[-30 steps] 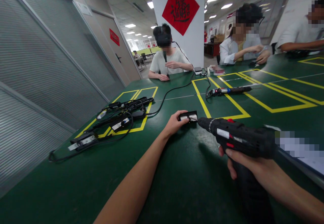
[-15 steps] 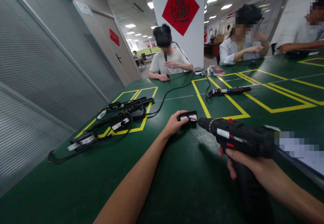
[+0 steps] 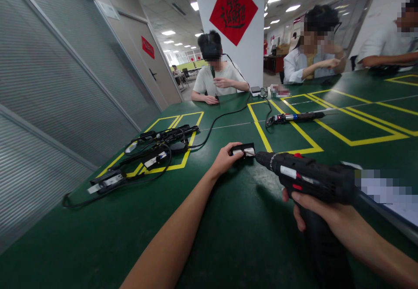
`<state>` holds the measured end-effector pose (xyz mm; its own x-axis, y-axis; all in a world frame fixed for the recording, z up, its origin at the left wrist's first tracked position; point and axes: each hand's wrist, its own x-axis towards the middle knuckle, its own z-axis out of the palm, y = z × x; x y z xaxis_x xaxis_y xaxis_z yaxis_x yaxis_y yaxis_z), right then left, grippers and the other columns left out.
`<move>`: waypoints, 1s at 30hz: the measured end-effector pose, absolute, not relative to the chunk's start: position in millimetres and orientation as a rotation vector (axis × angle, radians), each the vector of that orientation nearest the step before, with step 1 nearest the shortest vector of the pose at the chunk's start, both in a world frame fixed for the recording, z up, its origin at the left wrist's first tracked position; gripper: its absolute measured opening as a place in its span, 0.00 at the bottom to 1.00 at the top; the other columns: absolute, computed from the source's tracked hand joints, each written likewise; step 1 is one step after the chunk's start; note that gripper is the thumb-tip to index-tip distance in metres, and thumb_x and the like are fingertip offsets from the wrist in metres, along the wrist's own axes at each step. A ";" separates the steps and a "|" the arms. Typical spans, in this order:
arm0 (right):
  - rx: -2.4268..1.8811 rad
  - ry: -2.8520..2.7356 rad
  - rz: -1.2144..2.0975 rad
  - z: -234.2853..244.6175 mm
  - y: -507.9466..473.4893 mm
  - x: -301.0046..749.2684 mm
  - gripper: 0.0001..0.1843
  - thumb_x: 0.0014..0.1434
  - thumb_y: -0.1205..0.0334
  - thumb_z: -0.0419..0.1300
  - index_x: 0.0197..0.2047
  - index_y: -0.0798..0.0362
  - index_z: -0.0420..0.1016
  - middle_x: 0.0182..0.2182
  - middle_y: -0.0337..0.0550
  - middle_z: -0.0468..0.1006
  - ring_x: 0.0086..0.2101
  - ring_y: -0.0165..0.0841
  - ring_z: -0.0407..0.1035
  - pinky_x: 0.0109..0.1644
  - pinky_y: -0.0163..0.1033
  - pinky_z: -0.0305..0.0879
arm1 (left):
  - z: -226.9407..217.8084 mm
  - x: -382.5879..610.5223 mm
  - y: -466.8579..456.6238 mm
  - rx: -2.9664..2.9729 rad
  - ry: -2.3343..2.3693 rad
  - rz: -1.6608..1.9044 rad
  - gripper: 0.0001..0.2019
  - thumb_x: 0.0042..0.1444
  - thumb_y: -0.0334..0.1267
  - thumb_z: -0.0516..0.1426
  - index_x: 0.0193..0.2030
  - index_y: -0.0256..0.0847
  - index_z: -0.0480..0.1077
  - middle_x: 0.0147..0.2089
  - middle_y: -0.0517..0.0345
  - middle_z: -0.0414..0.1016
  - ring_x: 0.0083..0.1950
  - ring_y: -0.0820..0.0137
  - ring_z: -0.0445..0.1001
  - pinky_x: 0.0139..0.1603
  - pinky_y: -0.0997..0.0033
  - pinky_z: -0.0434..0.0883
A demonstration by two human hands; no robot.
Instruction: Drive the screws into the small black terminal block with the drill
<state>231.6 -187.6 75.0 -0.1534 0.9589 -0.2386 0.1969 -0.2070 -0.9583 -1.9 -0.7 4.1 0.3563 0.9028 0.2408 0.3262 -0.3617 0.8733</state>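
Observation:
In the head view, my left hand [image 3: 227, 159] grips a small black rectangular block with a white label-like face [image 3: 249, 151], its thumb over the front and its fingers behind the top. The block rests on the green table. My right hand [image 3: 321, 208] is wrapped round the handle of a black cordless drill [image 3: 305, 175] with red buttons. The drill points left, and its bit meets or nearly meets the right end of the block; exact contact is too small to tell. Part of the drill's handle is hidden by my fingers.
Black adapters and cables [image 3: 156, 149] lie at the left of the green table [image 3: 228, 236]. A pen-shaped tool [image 3: 298, 117] with a cord lies beyond the drill. At the right edge is a blurred flat item [image 3: 392, 197]. Several people sit across, one person [image 3: 222, 77] directly opposite.

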 end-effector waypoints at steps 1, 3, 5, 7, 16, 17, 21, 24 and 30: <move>-1.424 -1.363 1.424 75.1 -188.1 231.8 0.18 0.60 0.50 0.50 0.43 0.54 0.70 0.18 0.36 0.72 0.22 0.31 0.65 0.30 0.38 0.57 | 3.8 -1.8 -0.5 1.870 1.074 0.975 0.22 0.50 0.43 0.57 0.52 0.39 0.66 0.45 0.52 0.73 0.41 0.67 0.72 0.43 0.68 0.69; -1.427 -1.369 1.423 75.7 -188.9 232.3 0.17 0.60 0.50 0.50 0.42 0.53 0.70 0.18 0.35 0.72 0.22 0.30 0.65 0.29 0.37 0.57 | 3.1 -1.7 -0.1 1.871 1.068 0.972 0.22 0.50 0.43 0.57 0.52 0.39 0.66 0.45 0.52 0.73 0.41 0.68 0.72 0.43 0.68 0.69; -1.438 -1.369 1.420 76.1 -189.0 232.5 0.16 0.60 0.50 0.50 0.41 0.53 0.70 0.18 0.35 0.72 0.22 0.30 0.65 0.29 0.37 0.57 | 2.2 -1.7 0.3 1.867 1.059 0.969 0.23 0.50 0.44 0.57 0.53 0.39 0.66 0.45 0.52 0.73 0.41 0.68 0.72 0.43 0.68 0.69; -1.447 -1.361 1.427 76.0 -188.4 232.6 0.16 0.59 0.50 0.50 0.41 0.52 0.70 0.18 0.35 0.72 0.22 0.31 0.65 0.29 0.37 0.58 | 1.5 -1.6 0.6 1.862 1.058 0.971 0.23 0.50 0.43 0.57 0.53 0.39 0.65 0.45 0.52 0.73 0.41 0.68 0.72 0.42 0.69 0.69; -1.438 -1.373 1.414 76.4 -188.3 231.5 0.14 0.59 0.51 0.50 0.37 0.51 0.70 0.18 0.35 0.72 0.22 0.31 0.67 0.30 0.37 0.60 | 1.1 -1.8 0.7 1.895 1.075 0.990 0.22 0.50 0.44 0.57 0.52 0.40 0.66 0.45 0.52 0.73 0.42 0.67 0.72 0.44 0.69 0.68; -1.440 -1.371 1.414 76.6 -188.5 231.4 0.14 0.59 0.51 0.50 0.37 0.51 0.70 0.18 0.35 0.72 0.22 0.31 0.67 0.31 0.37 0.60 | 1.1 -2.0 0.7 1.901 1.075 0.990 0.22 0.50 0.44 0.57 0.52 0.40 0.66 0.45 0.52 0.73 0.42 0.67 0.72 0.44 0.69 0.68; -1.437 -1.362 1.431 75.6 -188.4 232.3 0.14 0.60 0.51 0.50 0.39 0.51 0.70 0.19 0.35 0.73 0.23 0.31 0.66 0.31 0.37 0.59 | 1.3 -2.3 0.7 1.892 1.070 0.969 0.23 0.50 0.44 0.57 0.53 0.39 0.66 0.45 0.52 0.73 0.41 0.67 0.72 0.42 0.68 0.69; -1.438 -1.365 1.449 75.0 -187.8 232.7 0.15 0.60 0.51 0.50 0.39 0.51 0.70 0.19 0.35 0.73 0.23 0.31 0.66 0.31 0.37 0.59 | 1.3 -2.5 0.8 1.879 1.057 0.958 0.24 0.50 0.45 0.57 0.53 0.39 0.65 0.45 0.52 0.73 0.41 0.67 0.73 0.42 0.68 0.69; -1.468 -1.368 1.414 78.4 -189.8 231.2 0.14 0.59 0.50 0.50 0.36 0.51 0.69 0.18 0.35 0.72 0.23 0.32 0.66 0.31 0.38 0.58 | -0.3 -2.9 2.2 1.874 1.047 0.957 0.24 0.50 0.45 0.58 0.53 0.39 0.65 0.45 0.51 0.73 0.40 0.68 0.73 0.42 0.69 0.69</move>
<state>231.2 -189.8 78.4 -0.1393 0.9562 -0.2573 0.2254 -0.2224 -0.9485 -2.9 2.2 -0.3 0.3797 0.8945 0.2362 0.3157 -0.3652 0.8758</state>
